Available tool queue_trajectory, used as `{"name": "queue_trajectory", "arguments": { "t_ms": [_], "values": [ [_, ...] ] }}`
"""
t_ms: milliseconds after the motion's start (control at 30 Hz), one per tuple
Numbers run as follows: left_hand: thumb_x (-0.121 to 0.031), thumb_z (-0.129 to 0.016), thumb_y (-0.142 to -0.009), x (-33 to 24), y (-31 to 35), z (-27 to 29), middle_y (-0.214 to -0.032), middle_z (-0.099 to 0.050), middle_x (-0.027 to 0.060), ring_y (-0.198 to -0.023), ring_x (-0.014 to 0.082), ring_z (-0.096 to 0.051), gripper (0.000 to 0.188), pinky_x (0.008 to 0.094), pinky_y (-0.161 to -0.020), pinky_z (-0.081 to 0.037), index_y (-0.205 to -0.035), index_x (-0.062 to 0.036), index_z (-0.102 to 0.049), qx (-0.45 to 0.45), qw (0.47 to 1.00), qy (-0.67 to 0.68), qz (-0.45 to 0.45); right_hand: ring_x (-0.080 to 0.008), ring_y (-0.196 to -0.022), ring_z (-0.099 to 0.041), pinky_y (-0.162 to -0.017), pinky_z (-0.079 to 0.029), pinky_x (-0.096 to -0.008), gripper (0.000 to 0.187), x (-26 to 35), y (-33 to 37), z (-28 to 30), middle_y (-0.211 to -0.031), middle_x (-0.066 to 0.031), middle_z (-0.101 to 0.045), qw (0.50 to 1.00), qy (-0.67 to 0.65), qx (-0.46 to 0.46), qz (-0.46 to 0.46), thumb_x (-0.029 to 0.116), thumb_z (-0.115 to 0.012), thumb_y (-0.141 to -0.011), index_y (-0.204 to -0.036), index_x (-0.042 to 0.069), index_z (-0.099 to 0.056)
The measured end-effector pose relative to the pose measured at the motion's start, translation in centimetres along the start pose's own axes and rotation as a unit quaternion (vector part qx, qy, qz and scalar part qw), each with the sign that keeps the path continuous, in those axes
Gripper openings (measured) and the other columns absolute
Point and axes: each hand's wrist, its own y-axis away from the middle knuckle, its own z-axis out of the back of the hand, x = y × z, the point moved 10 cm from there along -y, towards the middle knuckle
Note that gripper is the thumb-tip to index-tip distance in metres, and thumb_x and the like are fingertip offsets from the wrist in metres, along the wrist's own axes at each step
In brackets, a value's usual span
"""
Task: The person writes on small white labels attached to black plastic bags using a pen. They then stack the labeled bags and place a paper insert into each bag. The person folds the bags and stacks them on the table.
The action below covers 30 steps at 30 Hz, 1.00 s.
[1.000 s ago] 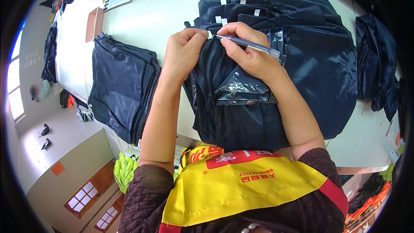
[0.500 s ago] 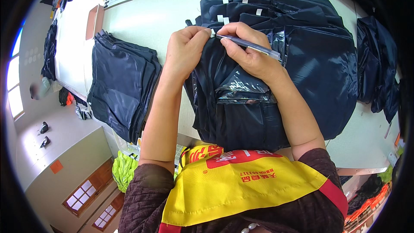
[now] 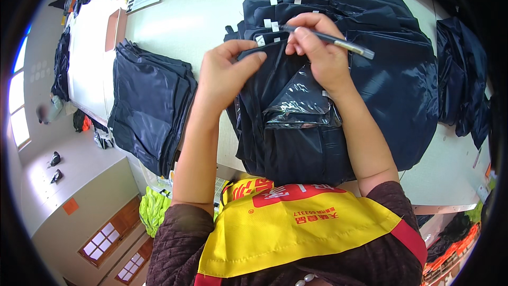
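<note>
The right hand (image 3: 327, 55), at the upper centre of the frame, has moved up and rightward from the small white fabric label (image 3: 260, 40). It grips the slim clear-barrelled pen with dark ends (image 3: 352, 46) between thumb and forefinger. The pen tip, blurred, now stands apart from the label; half a second ago it was at the label.

The left hand (image 3: 219, 74), left of the frame's centre, has released its pinch. Thumb and forefinger are parted: the forefinger is at the label's lower left edge, and the thumb lies below it. Whether the forefinger still supports the label cannot be determined.

The label is at the upper centre, on the upper edge of the dark navy, glossy fabric pieces (image 3: 389, 85) stacked on the pale tabletop (image 3: 201, 26). Its face is exposed and shows a small dark mark. Judged from this, the pen stroke on this label is complete or paused. Other white labels (image 3: 267, 23) project from the stack just above.
</note>
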Motion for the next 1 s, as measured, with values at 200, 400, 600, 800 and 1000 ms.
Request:
{"name": "queue_trajectory", "arguments": {
  "t_ms": [200, 400, 600, 800, 1000],
  "values": [
    [-0.007, -0.066, -0.068, -5.6, 8.5, -7.8, -0.087, -0.060, 0.0042, -0.069, 0.0165, -0.062, 0.026, 0.0254, -0.057, -0.050, -0.093, -0.0054, -0.064, 0.107, 0.838, -0.362, -0.395, -0.0082, -0.061, -0.059, -0.058, -0.049, -0.0193, 0.020, 2.1, -0.4, 0.9, -0.079, -0.0067, -0.061, 0.997, -0.083, -0.005, -0.007, 0.014, -0.055, -0.089, -0.103, 0.000, -0.058],
    [-0.017, -0.069, -0.072, -5.3, 9.0, -9.6, -0.086, -0.061, 0.0045, -0.070, 0.0195, -0.063, 0.019, 0.0292, -0.055, -0.050, -0.086, -0.0056, -0.065, 0.168, 0.850, -0.343, -0.362, -0.0066, -0.064, -0.056, -0.059, -0.046, -0.0189, 0.019, 0.0, 0.3, -1.5, -0.081, -0.0048, -0.058, 0.992, 0.096, 0.071, -0.039, 0.011, -0.054, -0.089, -0.104, 0.001, -0.057],
    [-0.033, -0.071, -0.075, -4.0, 3.4, -0.7, -0.089, -0.063, 0.0122, -0.075, 0.0305, -0.063, 0.033, 0.0382, -0.062, -0.049, -0.090, -0.0047, -0.065, -0.118, 0.900, -0.347, -0.238, -0.0066, -0.061, -0.056, -0.055, -0.045, -0.0188, 0.014, -0.3, 0.4, -0.7, -0.076, -0.0034, -0.060, 0.995, 0.093, 0.038, -0.029, 0.013, -0.058, -0.087, -0.096, 0.002, -0.059],
    [-0.033, -0.072, -0.073, -1.4, 2.6, 1.7, -0.090, -0.063, 0.0125, -0.079, 0.0299, -0.062, 0.039, 0.0388, -0.071, -0.048, -0.097, -0.0032, -0.065, -0.117, 0.924, -0.351, -0.097, -0.0079, -0.063, -0.057, -0.056, -0.046, -0.0210, 0.014, -0.1, 0.4, -0.8, -0.076, -0.0048, -0.061, 0.991, 0.128, 0.043, -0.017, 0.012, -0.058, -0.086, -0.094, 0.002, -0.059],
    [-0.014, -0.078, -0.070, 0.0, 3.0, 2.9, -0.083, -0.061, 0.0023, -0.075, 0.0073, -0.057, 0.044, 0.0186, -0.066, -0.045, -0.107, -0.0003, -0.060, -0.146, 0.971, -0.186, -0.010, -0.0138, -0.068, -0.060, -0.059, -0.047, -0.0237, 0.018, 1.6, 0.8, -2.4, -0.081, -0.0080, -0.063, 0.973, 0.206, 0.092, 0.052, 0.015, -0.057, -0.085, -0.098, 0.002, -0.059]
  ]
}}
